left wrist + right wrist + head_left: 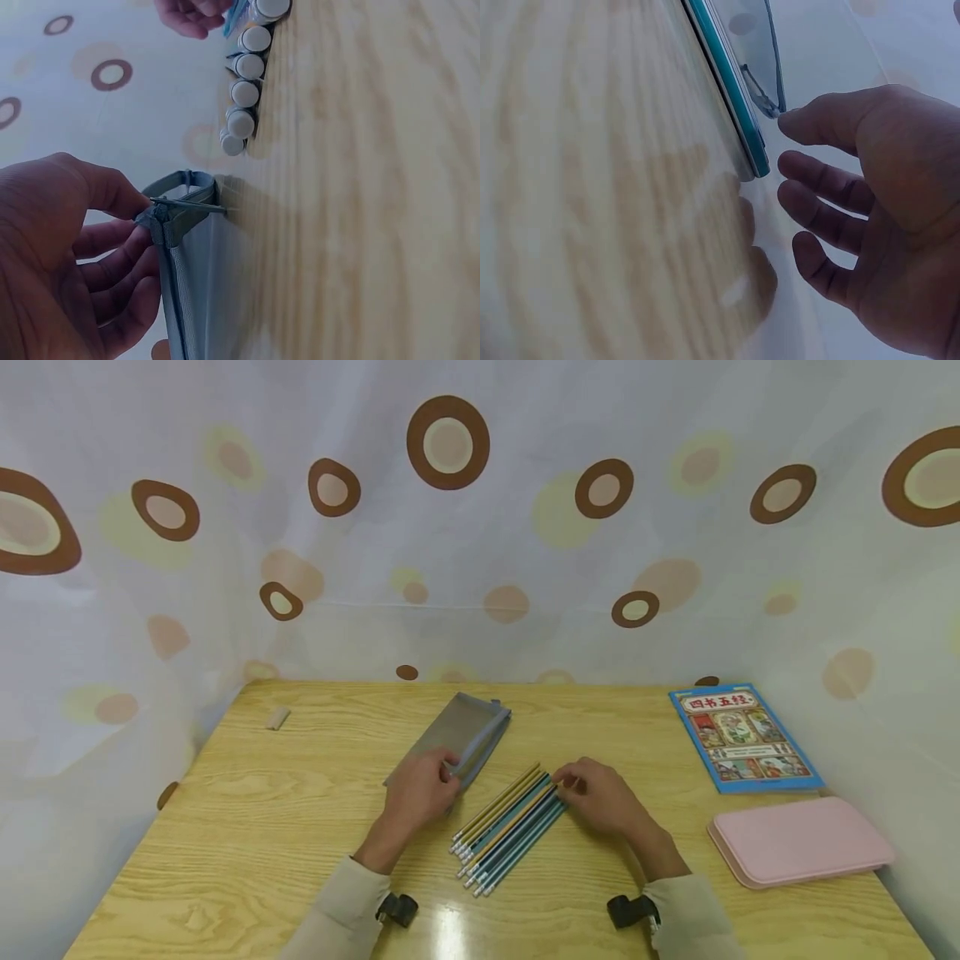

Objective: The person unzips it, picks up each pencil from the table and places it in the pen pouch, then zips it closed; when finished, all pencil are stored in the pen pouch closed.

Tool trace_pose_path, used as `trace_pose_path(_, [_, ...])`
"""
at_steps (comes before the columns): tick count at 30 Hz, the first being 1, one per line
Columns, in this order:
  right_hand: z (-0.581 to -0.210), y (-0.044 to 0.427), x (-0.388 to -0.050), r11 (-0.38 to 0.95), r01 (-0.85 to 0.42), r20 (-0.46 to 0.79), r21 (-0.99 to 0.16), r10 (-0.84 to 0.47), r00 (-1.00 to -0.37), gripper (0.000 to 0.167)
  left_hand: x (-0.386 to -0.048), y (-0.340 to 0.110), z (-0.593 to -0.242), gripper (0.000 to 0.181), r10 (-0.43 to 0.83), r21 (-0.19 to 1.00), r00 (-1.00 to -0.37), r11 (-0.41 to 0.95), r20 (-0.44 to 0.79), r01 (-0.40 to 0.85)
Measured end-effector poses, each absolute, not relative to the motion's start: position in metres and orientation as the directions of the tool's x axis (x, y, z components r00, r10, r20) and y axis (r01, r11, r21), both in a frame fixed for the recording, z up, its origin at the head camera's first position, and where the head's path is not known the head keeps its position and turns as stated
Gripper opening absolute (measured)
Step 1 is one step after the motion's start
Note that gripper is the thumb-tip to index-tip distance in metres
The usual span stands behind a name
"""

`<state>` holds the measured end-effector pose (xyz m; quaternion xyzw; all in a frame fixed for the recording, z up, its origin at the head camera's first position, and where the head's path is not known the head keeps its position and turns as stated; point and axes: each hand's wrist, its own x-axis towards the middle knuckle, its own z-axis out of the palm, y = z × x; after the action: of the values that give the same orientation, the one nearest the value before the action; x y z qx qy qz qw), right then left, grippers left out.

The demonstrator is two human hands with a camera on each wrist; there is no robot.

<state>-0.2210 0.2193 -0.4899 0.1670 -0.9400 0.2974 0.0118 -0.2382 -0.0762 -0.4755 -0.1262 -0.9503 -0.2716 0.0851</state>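
Observation:
A grey zippered pencil pouch lies flat on the wooden table, tilted toward the upper right. My left hand pinches its near end by the zipper; in the left wrist view, thumb and fingers hold the pouch's corner. Beside it on the right, several pencils lie side by side, gold, dark and teal, their white eraser ends toward me. At their far ends is my right hand. Its fingers are loosely bent and hold nothing, a little apart from the teal pencil in the right wrist view.
A blue-edged book lies at the back right, with a pink case in front of it. A small beige eraser-like block is at the back left. Patterned curtains enclose the table at the back and sides.

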Motion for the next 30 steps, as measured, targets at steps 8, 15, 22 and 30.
trace_pose_path(8, [-0.489, 0.216, -0.212, 0.79, -0.228, 0.054, -0.569, -0.24, -0.969, 0.018, -0.237, -0.078, -0.479, 0.018, 0.176, 0.501, -0.962, 0.826, 0.208, 0.259])
trace_pose_path(15, [-0.489, 0.207, -0.204, 0.795, -0.127, -0.016, -0.594, -0.169, -0.986, 0.021, -0.237, -0.079, -0.479, 0.018, 0.179, 0.519, -0.967, 0.818, 0.181, 0.249])
trace_pose_path(22, [-0.485, 0.196, -0.202, 0.79, -0.113, 0.001, -0.603, -0.141, -0.99, 0.022, -0.236, -0.079, -0.48, 0.017, 0.2, 0.515, -0.962, 0.814, 0.184, 0.267])
trace_pose_path(30, [-0.485, 0.189, -0.206, 0.791, -0.127, 0.006, -0.598, -0.155, -0.988, 0.017, -0.235, -0.078, -0.478, 0.02, 0.207, 0.522, -0.963, 0.81, 0.173, 0.268])
